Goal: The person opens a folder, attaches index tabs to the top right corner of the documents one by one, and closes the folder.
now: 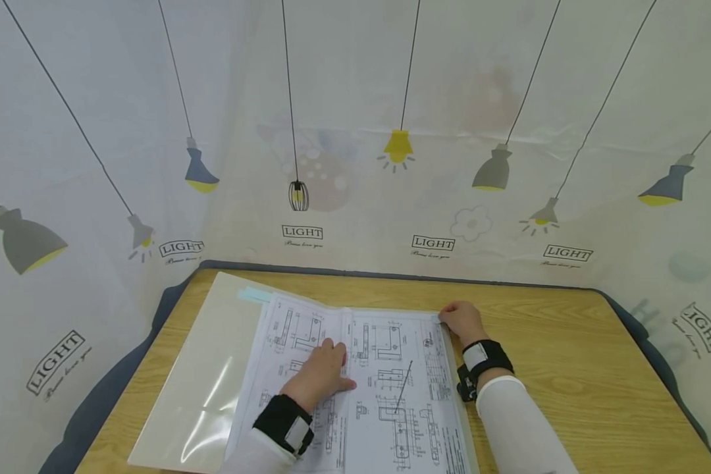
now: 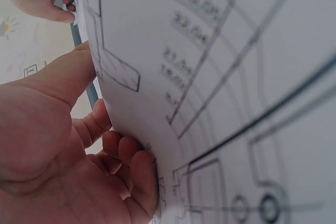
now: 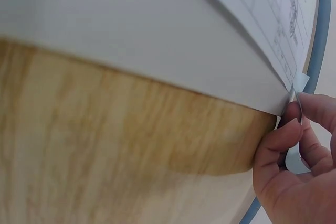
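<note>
A large sheet of technical drawings [image 1: 385, 395] lies over a pale, glossy folder [image 1: 207, 368] on the table, with a crease down its middle. My left hand [image 1: 320, 372] rests on the sheet just left of this crease, fingertips against the paper. In the left wrist view, its fingers [image 2: 142, 177] are loosely bent along the paper's surface. At the sheet's top right corner, my right hand [image 1: 465, 322] pinches a light blue strip [image 3: 296, 161] between thumb and fingers. Another light blue strip [image 1: 253, 294] sticks out past the sheet's top left corner.
Wood-grain table [image 1: 575, 368] extends to the right of the folder. A pale curtain [image 1: 355, 164] printed with lamps stands behind the table and along both sides. Dark edging [image 1: 391, 276] runs around the tabletop. The folder's left part reflects light.
</note>
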`<action>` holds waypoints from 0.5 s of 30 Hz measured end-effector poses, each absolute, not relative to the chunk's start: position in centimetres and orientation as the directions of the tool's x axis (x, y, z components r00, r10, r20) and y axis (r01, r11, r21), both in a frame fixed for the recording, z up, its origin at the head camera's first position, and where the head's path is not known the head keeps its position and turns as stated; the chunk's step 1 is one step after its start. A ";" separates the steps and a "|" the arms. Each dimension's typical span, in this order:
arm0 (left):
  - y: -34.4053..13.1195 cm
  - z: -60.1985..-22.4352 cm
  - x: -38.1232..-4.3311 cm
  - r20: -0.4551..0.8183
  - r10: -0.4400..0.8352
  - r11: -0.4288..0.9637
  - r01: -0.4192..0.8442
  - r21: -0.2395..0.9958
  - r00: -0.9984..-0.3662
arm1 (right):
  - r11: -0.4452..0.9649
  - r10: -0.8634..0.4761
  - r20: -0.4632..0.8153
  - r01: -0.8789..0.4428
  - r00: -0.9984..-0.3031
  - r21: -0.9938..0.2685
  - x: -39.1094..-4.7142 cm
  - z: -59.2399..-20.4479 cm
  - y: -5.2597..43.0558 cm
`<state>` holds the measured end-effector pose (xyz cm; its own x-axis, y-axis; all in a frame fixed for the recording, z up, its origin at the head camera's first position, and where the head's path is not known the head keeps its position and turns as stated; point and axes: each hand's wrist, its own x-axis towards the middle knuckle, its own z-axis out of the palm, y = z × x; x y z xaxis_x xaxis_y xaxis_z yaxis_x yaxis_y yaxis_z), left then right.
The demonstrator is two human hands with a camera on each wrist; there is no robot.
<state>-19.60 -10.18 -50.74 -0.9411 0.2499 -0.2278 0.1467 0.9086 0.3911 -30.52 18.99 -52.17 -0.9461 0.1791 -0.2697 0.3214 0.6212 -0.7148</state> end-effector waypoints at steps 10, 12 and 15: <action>-10.2 -50.6 -19.6 -0.210 0.256 0.907 0.160 0.390 -0.944 | 0.666 0.194 -0.218 0.292 -0.956 -0.686 -30.3 -52.1 18.6; -10.2 -50.7 -19.6 -0.210 0.256 0.908 0.160 0.387 -0.943 | 0.676 0.194 -0.196 0.275 -0.961 -0.683 -30.3 -52.2 18.5; -10.2 -50.7 -19.6 -0.213 0.256 0.908 0.159 0.387 -0.943 | 0.697 0.199 -0.163 0.256 -0.966 -0.670 -30.3 -52.4 18.4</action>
<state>-19.58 -10.19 -50.74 -0.9430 0.2555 -0.2131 0.1586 0.9082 0.3874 -30.33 18.40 -52.36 -0.9664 0.1987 -0.1634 0.2565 0.6965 -0.6701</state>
